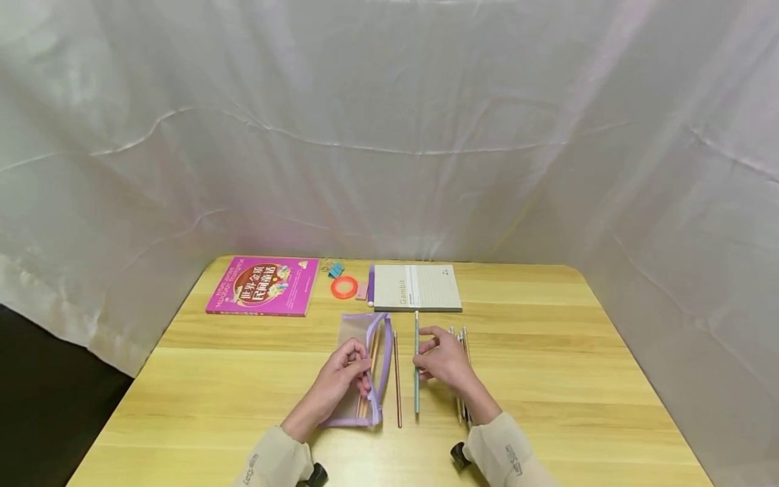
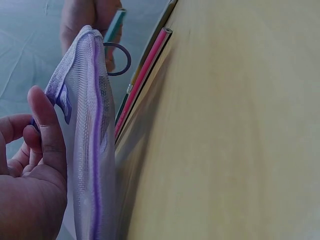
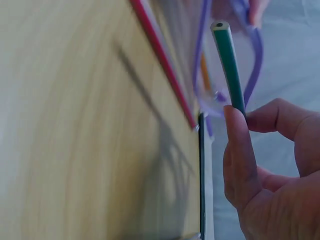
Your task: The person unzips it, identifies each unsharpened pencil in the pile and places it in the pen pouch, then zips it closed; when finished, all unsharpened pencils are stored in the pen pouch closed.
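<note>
My left hand pinches the edge of a mesh pencil case with purple zipper trim, holding its mouth apart. Several pencils show inside the case. Between thumb and fingers, my right hand grips a green pencil, raised off the table just right of the case. The right wrist view shows the flat end of that green pencil pointing away from the fingertips. A red pencil lies on the table between the case and the right hand. More pencils lie partly hidden under the right wrist.
At the back stand a notebook, a purple pen, a pink eraser, an orange tape roll and teal binder clips. A pink book lies at the back left. Pale curtains enclose the wooden table.
</note>
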A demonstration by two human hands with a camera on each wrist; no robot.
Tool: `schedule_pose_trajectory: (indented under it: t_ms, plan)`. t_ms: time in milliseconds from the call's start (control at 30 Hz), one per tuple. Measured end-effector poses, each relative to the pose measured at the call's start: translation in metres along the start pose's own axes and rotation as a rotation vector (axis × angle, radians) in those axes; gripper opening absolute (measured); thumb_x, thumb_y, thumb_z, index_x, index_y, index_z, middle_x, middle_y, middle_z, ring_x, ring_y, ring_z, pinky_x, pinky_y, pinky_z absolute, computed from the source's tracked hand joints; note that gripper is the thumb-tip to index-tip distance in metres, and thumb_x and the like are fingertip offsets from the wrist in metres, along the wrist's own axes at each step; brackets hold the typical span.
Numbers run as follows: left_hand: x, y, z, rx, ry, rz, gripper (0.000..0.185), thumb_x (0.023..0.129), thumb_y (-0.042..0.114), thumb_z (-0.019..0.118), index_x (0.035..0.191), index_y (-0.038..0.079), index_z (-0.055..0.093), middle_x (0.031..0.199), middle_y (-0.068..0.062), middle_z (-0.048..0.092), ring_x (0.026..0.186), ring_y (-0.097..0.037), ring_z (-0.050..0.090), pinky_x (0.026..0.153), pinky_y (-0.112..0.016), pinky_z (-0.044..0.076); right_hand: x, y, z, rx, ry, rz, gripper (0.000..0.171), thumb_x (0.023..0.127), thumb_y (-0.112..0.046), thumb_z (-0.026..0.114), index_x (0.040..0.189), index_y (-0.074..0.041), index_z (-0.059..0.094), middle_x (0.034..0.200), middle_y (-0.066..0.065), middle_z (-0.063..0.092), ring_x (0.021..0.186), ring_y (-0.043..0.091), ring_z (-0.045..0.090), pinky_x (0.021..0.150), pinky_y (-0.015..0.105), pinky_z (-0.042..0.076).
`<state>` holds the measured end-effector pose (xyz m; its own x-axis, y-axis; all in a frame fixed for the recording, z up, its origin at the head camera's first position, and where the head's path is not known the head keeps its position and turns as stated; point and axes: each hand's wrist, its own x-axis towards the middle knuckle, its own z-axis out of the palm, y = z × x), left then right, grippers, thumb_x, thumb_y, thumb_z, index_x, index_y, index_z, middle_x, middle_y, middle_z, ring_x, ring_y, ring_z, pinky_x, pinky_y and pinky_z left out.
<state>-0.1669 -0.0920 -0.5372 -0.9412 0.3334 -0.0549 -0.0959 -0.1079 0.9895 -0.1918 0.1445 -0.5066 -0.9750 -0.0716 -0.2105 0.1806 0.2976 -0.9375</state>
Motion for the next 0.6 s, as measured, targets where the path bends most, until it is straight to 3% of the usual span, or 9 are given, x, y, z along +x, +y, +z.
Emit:
schedule_pose_trajectory:
  t_ms: [100,300,500,600]
  plan:
    - [0.000,0.000,0.000,0.001,0.000,-0.005,0.003,0.105,0.004,0.052,0.103,0.003,0.050,0.076,-0.004,0.058,0.060,-0.012,0.060,0.056,-0.024,0.057,-0.004,-0.006,0.002,0.057,-0.014,-0.009,0.067,0.077,0.013,0.066,0.142,0.003,0.054,0.101,0.016,0.061,0.067,0.018,0.066,0.063,0.042,0.066]
    - [-0.001,0.001,0.000,-0.003,-0.010,-0.001,0.014,0.104,0.008,0.056,0.107,-0.003,0.048,0.077,-0.004,0.058,0.060,-0.012,0.061,0.056,-0.024,0.058,-0.008,-0.014,0.006,0.154,-0.036,-0.047,0.066,0.080,0.013,0.065,0.144,0.002,0.051,0.105,0.016,0.059,0.072,0.018,0.066,0.064,0.039,0.066]
    - [0.000,0.001,0.001,-0.001,-0.008,-0.003,0.002,0.105,0.005,0.053,0.104,0.006,0.051,0.078,-0.003,0.058,0.061,-0.011,0.061,0.056,-0.023,0.057,-0.008,-0.017,0.015,0.223,-0.017,-0.078,0.064,0.080,0.014,0.064,0.141,0.000,0.051,0.104,0.016,0.057,0.071,0.016,0.064,0.067,0.046,0.066]
    - [0.000,0.000,0.001,-0.009,-0.005,-0.003,0.005,0.104,0.007,0.054,0.105,0.002,0.050,0.078,-0.003,0.057,0.061,-0.012,0.061,0.056,-0.024,0.057,-0.005,-0.017,0.020,0.242,-0.007,-0.087,0.065,0.079,0.015,0.064,0.141,0.001,0.049,0.104,0.016,0.057,0.071,0.016,0.062,0.066,0.044,0.066]
